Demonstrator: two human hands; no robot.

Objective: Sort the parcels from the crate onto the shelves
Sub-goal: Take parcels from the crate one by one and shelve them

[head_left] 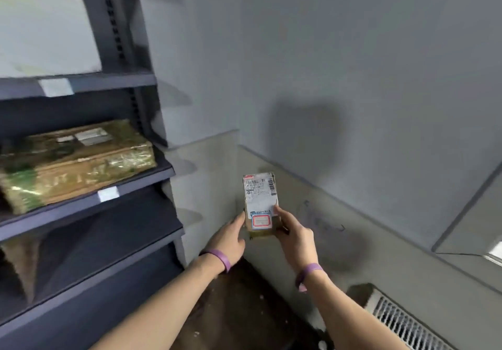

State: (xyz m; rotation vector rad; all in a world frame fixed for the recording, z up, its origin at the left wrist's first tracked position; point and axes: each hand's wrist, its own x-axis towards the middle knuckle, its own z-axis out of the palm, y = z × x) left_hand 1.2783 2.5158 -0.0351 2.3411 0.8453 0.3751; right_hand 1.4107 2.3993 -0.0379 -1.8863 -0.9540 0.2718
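A small brown parcel (260, 203) with a white shipping label and a red-framed sticker stands upright in front of me, label facing me. My left hand (230, 238) grips its lower left edge and my right hand (294, 234) grips its lower right edge, thumb on the label. Both wrists wear purple bands. The dark metal shelf unit (114, 178) stands to the left. Its middle shelf holds a large taped cardboard parcel (73, 162). A white parcel (46, 31) lies on the shelf above. The crate is out of view.
A grey wall corner rises behind the parcel. A white slatted vent (402, 322) sits low at the right. The lower shelves (108, 243) look dark and mostly bare. White tags (108, 194) mark the shelf edges. Dark floor lies below my arms.
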